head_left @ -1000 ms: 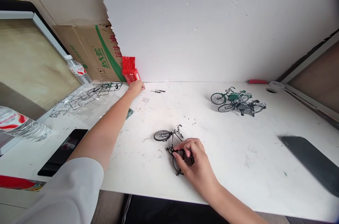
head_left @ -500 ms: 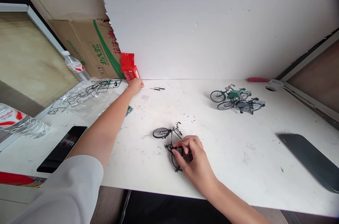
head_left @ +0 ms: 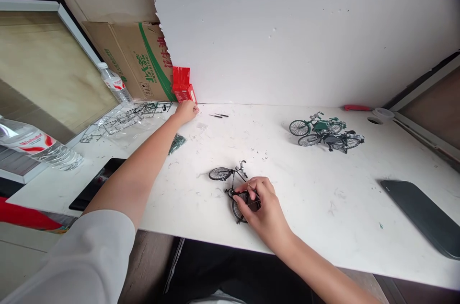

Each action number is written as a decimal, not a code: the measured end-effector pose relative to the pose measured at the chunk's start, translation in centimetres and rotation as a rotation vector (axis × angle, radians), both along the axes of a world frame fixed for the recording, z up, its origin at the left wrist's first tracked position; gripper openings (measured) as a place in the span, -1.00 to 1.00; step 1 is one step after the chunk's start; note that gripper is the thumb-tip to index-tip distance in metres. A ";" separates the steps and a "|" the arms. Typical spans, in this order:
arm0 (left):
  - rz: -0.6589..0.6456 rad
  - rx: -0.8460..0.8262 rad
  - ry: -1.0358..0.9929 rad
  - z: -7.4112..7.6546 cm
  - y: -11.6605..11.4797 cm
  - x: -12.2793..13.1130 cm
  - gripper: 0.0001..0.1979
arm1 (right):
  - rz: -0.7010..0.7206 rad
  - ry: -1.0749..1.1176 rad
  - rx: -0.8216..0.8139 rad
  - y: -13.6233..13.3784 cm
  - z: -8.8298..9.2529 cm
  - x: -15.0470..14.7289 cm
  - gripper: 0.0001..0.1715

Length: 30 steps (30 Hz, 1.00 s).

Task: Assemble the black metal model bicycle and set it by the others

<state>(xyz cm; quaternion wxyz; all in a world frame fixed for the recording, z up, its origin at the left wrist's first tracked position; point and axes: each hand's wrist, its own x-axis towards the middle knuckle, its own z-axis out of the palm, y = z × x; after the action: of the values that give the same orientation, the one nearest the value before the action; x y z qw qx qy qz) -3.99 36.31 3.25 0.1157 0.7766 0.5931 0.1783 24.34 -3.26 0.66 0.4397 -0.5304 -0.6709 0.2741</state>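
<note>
My right hand point(head_left: 264, 203) grips a small black model bicycle point(head_left: 233, 181) near the table's front edge. The thumb and fingers close around its rear part, hiding the saddle and some of the rear wheel. The front wheel and silver handlebar point away, to the left. My left hand point(head_left: 187, 111) is stretched out to the back of the table, just in front of an open red box point(head_left: 184, 90). Its fingers are pinched together, and what lies between them is too small to make out. Two thin screwdrivers point(head_left: 218, 115) lie right of that hand.
Green and black model bicycles point(head_left: 316, 126) point(head_left: 330, 141) stand at right. Black part frames point(head_left: 125, 119), plastic wrap and a green-filled packet point(head_left: 177, 144) lie left. Water bottles point(head_left: 117, 83) point(head_left: 39, 143), a cardboard box point(head_left: 143, 62), a phone point(head_left: 97, 184) and a dark flat case point(head_left: 420, 215) surround the workspace.
The view has shifted slightly, moving the table's left side rightward in the picture. My left hand stays by the red box with its fingers pinched; my right hand keeps its hold on the bicycle.
</note>
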 end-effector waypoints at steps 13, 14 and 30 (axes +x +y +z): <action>-0.111 -0.065 -0.082 0.4 -5.6 0.5 -0.90 | -0.009 -0.087 0.146 -0.4 -0.1 0.2 -0.66; -0.120 -0.075 -0.101 0.5 -6.4 0.7 -0.90 | -0.007 -0.099 0.166 -0.5 -0.1 0.2 -0.66; -0.144 -0.592 -0.258 2.6 -22.3 0.6 -0.96 | 0.061 -0.064 0.090 -0.1 -0.4 0.7 -0.56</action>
<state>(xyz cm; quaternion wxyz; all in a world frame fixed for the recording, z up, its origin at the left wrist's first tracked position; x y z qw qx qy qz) -3.42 13.99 5.88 0.4227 0.7203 0.5432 0.0863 25.08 -3.41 0.30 0.4327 -0.4980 -0.7121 0.2400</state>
